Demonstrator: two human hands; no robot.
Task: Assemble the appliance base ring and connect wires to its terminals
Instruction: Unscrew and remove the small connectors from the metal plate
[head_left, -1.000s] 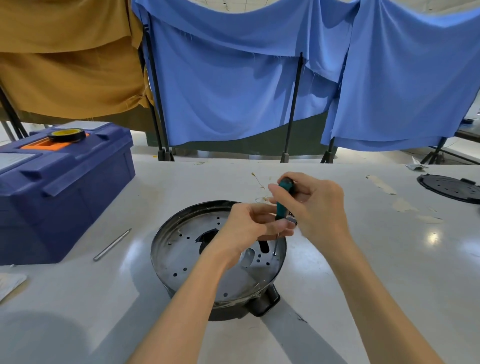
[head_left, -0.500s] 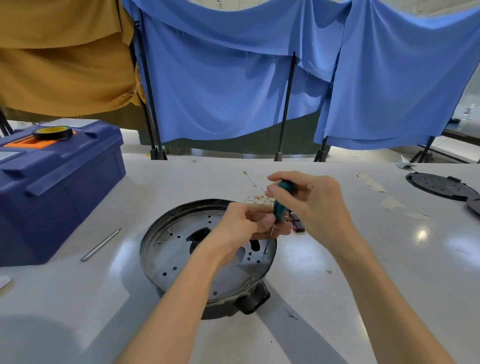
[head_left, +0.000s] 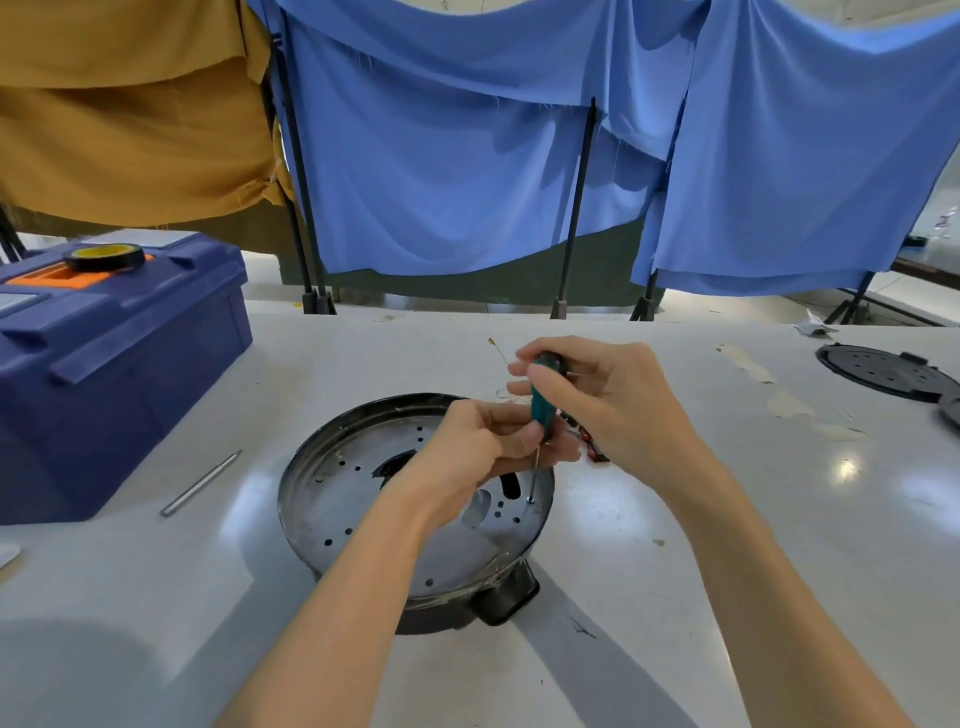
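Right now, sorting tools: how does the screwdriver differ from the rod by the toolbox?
The screwdriver has a teal handle; the rod is bare grey metal. The screwdriver stands nearly upright in the right hand, tip on the base; the rod lies flat on the table. Both are slim.

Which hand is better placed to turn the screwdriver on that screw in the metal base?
Right hand, probably: it grips the top of the green screwdriver, while the left hand pinches it lower down, steadying the tip on the base.

Base ring (head_left: 363, 499) mid-desk (head_left: 675, 597); toolbox (head_left: 104, 364) left, tape roll (head_left: 104, 258) on it; rod (head_left: 201, 483) between; lid (head_left: 883, 371) far right.
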